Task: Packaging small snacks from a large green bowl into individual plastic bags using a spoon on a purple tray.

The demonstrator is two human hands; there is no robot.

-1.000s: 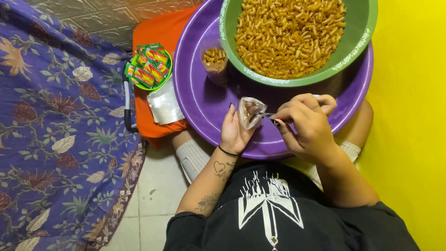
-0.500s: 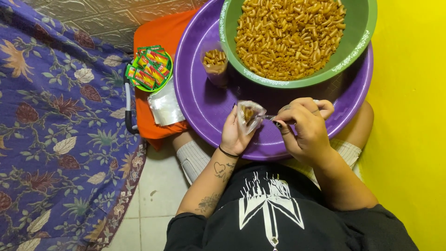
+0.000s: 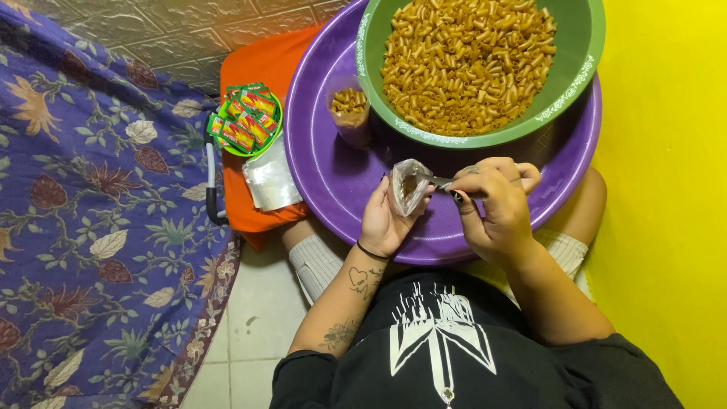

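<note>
My left hand (image 3: 384, 220) holds a small clear plastic bag (image 3: 407, 185) open over the purple basin (image 3: 333, 178). A little brown stuff shows inside the bag. My right hand (image 3: 496, 204) grips a metal spoon (image 3: 441, 182) whose tip is in the bag's mouth. Above my hands a green bowl (image 3: 575, 83) full of golden macaroni snacks (image 3: 469, 60) rests in the basin. A small clear cup (image 3: 350, 113) with some macaroni stands in the basin to the left of the bowl.
An orange stool (image 3: 261, 68) at the left carries a little green dish of colourful sachets (image 3: 246, 120) and a stack of clear empty bags (image 3: 271, 180). A purple floral cloth (image 3: 91, 227) covers the left. A yellow wall (image 3: 674, 227) runs along the right.
The hands and the bag have stayed in nearly the same place. The spoon remains at the bag's mouth, with only slight shifts of the fingers.
</note>
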